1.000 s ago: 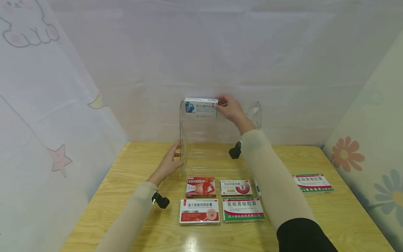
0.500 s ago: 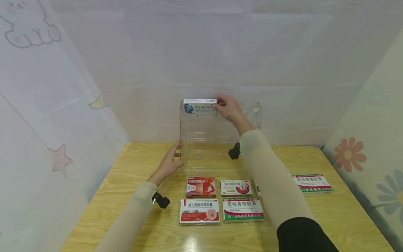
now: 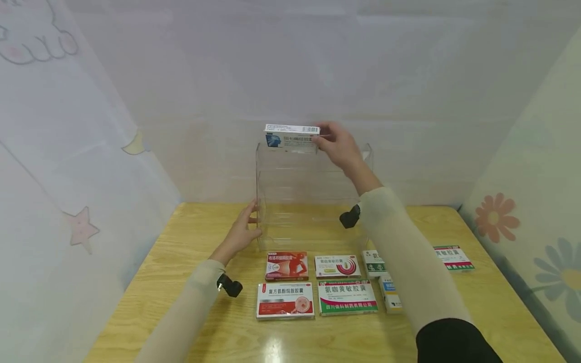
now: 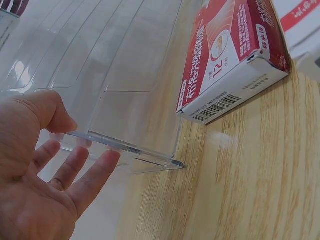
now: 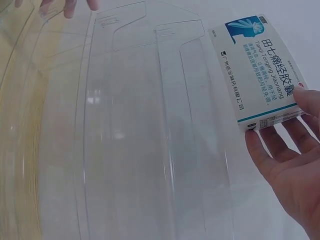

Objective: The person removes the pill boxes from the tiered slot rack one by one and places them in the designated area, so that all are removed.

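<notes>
My right hand pinches one end of a white medicine box with a blue head picture. The box is upright over the top tier of a clear plastic display rack, overlapping its top in the head view. In the right wrist view the thumb lies on the face of the box, with fingers under its end. Low on the rack's left side, my left hand holds the side panel. The left wrist view shows the thumb on the panel's edge and fingertips against the panel.
In front of the rack lie a red medicine box, a white box with pink rings, a red-and-white box and a green-and-white box. Further boxes, including a blue-and-white one, lie partly behind the right sleeve. A cloth backdrop stands behind.
My right hand has raised the white medicine box from the rack's top tier to above it. The left hand stays on the rack. The head view has shifted slightly.
</notes>
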A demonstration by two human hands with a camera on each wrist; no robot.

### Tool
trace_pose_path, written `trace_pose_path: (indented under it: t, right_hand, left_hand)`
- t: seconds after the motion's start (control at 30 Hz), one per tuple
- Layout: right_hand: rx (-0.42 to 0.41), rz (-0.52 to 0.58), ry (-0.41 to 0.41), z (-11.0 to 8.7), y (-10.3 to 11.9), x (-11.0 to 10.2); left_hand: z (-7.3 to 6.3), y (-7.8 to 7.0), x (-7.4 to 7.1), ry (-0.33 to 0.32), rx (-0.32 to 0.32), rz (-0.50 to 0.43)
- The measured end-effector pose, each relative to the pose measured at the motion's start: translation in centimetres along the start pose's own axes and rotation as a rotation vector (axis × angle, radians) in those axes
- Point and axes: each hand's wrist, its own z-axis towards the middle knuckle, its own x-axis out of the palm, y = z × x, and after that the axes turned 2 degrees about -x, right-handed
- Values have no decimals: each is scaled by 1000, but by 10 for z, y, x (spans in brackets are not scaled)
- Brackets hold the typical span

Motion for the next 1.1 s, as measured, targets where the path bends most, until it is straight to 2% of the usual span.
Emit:
trace_pose_path:
  t: [0.23,0.37,0.4,0.43,0.6,0.63,0.83,1.1]
  right_hand:
    - [-20,138,22,-22,-1,-16]
    - [-37,176,40,-32,-4,-23]
    - [-39,180,45,-35,-5,-25]
    - [-42,183,51,-38,-6,-27]
    - [-18,159,69,-50,-15,-37]
    - [-11,157,72,-53,-17,-39]
    - [36,127,105,-70,-31,-49]
    - [53,64,165,-85,-47,-57]
  left_hand:
    - [3,2,-3,1,-8,-7]
    - [4,4,-3,3,-5,-14]
    - [1,-2,-4,5,-6,-15]
    - [1,-1,-4,4,-8,-14]
    - [2,0,-4,2,-18,-10]
    - [5,7,-3,-1,-19,-8]
    - [3,6,-3,2,-25,-12]
    - [4,7,-5,1,-29,-9]
